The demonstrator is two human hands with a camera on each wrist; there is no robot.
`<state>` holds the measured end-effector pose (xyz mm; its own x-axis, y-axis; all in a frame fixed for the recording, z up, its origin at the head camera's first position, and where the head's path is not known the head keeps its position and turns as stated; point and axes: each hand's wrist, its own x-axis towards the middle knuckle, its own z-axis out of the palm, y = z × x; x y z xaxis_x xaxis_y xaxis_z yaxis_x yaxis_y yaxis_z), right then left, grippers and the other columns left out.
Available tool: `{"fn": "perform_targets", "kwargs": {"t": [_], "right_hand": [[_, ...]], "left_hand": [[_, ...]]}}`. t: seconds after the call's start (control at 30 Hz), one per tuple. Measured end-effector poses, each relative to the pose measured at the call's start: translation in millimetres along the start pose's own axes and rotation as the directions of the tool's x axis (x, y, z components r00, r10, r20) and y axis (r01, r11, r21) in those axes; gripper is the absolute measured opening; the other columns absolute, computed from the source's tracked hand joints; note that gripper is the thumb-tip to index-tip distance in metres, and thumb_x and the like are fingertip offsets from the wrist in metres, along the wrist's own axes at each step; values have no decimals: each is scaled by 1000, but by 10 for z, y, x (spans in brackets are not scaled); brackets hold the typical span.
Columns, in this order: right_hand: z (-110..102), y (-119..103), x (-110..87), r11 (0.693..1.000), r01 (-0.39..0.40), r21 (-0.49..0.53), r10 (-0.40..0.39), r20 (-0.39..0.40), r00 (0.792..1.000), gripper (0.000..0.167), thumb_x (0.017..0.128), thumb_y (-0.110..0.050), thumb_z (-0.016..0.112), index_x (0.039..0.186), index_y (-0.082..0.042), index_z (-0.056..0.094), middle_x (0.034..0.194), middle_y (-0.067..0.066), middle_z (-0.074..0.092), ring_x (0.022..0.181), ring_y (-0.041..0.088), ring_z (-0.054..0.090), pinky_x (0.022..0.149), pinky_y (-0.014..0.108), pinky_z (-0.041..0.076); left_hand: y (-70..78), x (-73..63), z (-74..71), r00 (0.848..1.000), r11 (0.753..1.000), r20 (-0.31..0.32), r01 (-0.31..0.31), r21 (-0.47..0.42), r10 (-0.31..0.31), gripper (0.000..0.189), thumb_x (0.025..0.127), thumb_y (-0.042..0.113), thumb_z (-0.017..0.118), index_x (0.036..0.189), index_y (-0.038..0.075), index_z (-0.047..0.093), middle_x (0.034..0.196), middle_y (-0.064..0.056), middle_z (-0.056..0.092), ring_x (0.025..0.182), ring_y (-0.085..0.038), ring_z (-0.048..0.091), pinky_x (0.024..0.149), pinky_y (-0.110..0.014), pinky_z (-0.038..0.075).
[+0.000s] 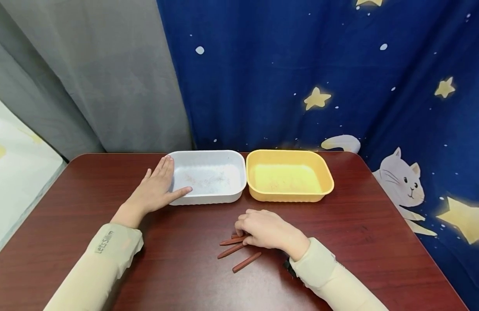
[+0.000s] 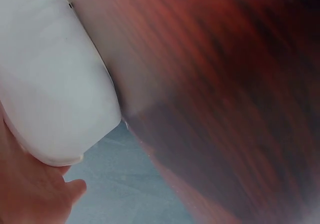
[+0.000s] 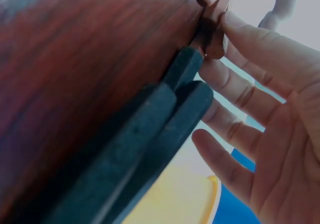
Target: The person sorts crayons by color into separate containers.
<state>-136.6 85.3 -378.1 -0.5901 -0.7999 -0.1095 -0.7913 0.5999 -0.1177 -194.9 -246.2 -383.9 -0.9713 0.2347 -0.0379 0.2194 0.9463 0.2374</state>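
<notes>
My left hand (image 1: pixel 157 186) lies against the left end of a white plastic bin (image 1: pixel 205 199), fingers straight along its rim and thumb over the front edge. In the left wrist view, part of that hand (image 2: pixel 35 184) shows beside the bin's pale wall (image 2: pixel 60 84). Several slim reddish-brown sticks (image 1: pixel 247 262) lie in front of the bins. Over the far ones bends my right hand (image 1: pixel 268 229), pinching a brown stick (image 3: pixel 216 43) between thumb and index finger; the index tip is hidden behind it. Its other fingers spread loosely. Nearer sticks (image 3: pixel 165 134) look dark green in the right wrist view.
A yellow bin (image 1: pixel 290 197) stands right up against the white bin, both along the far side of the dark red wooden table (image 1: pixel 177 268). Behind the table hang a grey curtain (image 1: pixel 134 77) and a blue one (image 1: pixel 255 77) with stars and a cat.
</notes>
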Motion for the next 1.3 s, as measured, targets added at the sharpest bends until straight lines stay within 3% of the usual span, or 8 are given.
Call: {"fn": "perform_targets", "kwargs": {"t": [0.4, 0.63, 1.1, 1.3], "right_hand": [[24, -7, 8, 1000, 3, 11, -2, -22, 1000, 15, 87, -23, 77, 81, -23, 63, 81, -12, 57, 83, 8, 53, 65, 22, 43], [21, 10, 13, 1000, -2, 25, 3, -48, 999, 15, 87, -22, 74, 81, -24, 61, 81, -13, 54, 81, 6, 50, 65, 22, 40], [-155, 56, 100, 986, -30, 164, 50, -122, 991, 9, 91, -20, 71, 87, -22, 64, 83, -9, 55, 79, 6, 48, 66, 21, 42], [-235, 99, 179, 976, 19, 215, 26, -204, 979, 5, 93, -19, 69, 94, -18, 64, 87, -6, 58, 80, 8, 51, 72, 23, 46]], "left_hand": [[6, -6, 19, 1000, 1000, -7, 0, 0, 0, 116, 89, 79, 42, 156, -4, -3, 166, -20, -7, 154, -36, -11, 118, -69, 6], [-3, 4, 24, 1000, 1000, 0, 0, 1, 0, 115, 89, 78, 43, 156, -5, -3, 166, -20, -6, 154, -41, -8, 119, -66, 10], [-29, -18, 18, 1000, 1000, -15, -14, 2, 14, 119, 89, 76, 48, 155, -9, -3, 165, -25, -9, 154, -43, -2, 120, -63, 13], [-10, -13, 23, 1000, 1000, -13, -1, -27, 0, 122, 87, 77, 50, 154, -10, -3, 164, -24, -12, 153, -43, -3, 120, -64, 12]]}}
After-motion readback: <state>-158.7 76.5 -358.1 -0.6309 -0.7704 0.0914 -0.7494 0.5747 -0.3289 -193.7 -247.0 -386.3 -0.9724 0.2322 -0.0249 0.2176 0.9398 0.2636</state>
